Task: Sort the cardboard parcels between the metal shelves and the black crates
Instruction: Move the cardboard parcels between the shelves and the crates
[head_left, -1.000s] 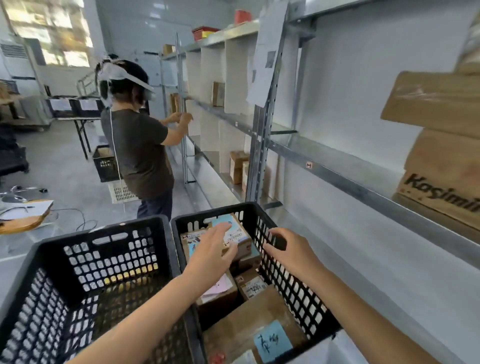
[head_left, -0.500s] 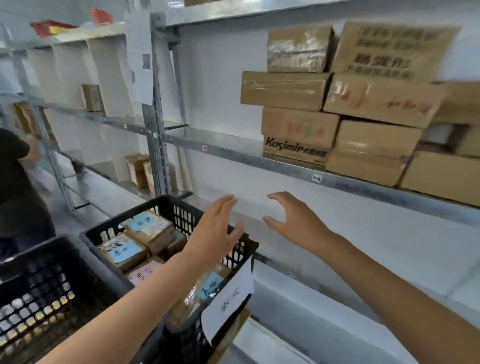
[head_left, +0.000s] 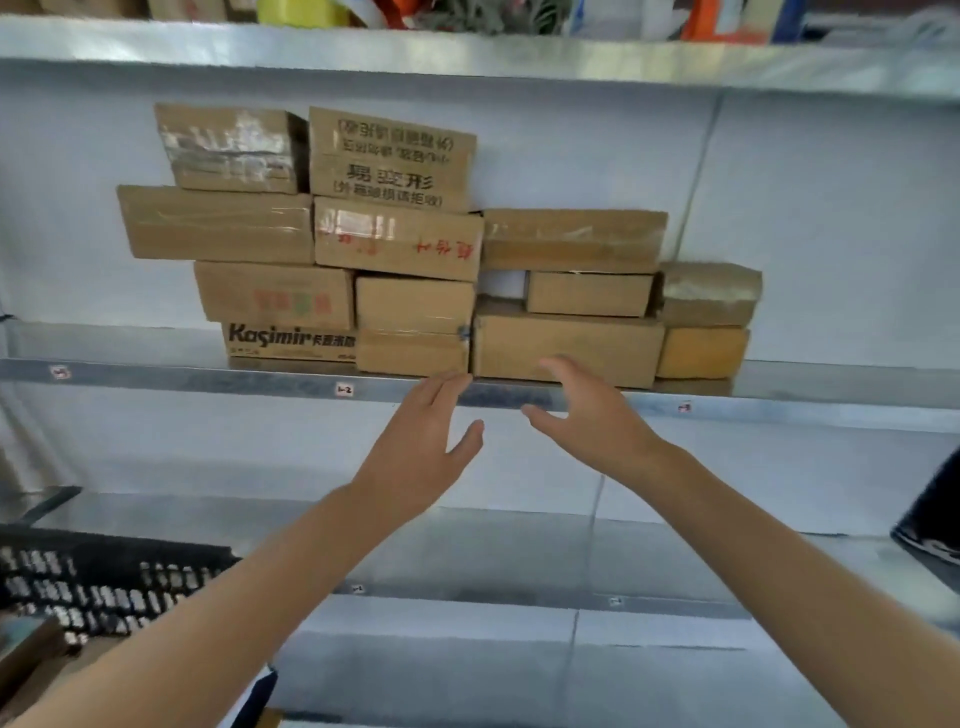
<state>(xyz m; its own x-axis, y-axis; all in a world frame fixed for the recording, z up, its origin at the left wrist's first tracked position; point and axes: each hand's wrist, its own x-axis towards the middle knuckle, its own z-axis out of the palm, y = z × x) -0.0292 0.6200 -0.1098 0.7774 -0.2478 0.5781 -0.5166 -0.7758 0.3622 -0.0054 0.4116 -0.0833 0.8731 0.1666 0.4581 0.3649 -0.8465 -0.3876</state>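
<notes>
Several cardboard parcels (head_left: 400, 236) are stacked in rows on the middle metal shelf (head_left: 156, 371). A wide flat parcel (head_left: 566, 345) lies at the bottom right of the stack, a smaller one (head_left: 413, 352) to its left. My left hand (head_left: 423, 441) is raised with straight fingers, its tips at the shelf's front edge under the smaller parcel. My right hand (head_left: 592, 410) is spread open in front of the wide parcel's lower edge. Neither hand holds anything. A black crate (head_left: 109, 582) shows at the lower left.
The top shelf (head_left: 467, 57) carries colourful items along the upper edge. A lower metal shelf (head_left: 519, 556) runs under my arms. A dark object (head_left: 930, 519) sits at the right edge. A Kasimir box (head_left: 291, 340) lies at the stack's bottom left.
My view has swung right and up from the crates to the stacked parcels. Both open hands have risen from the crate to the middle shelf's front edge.
</notes>
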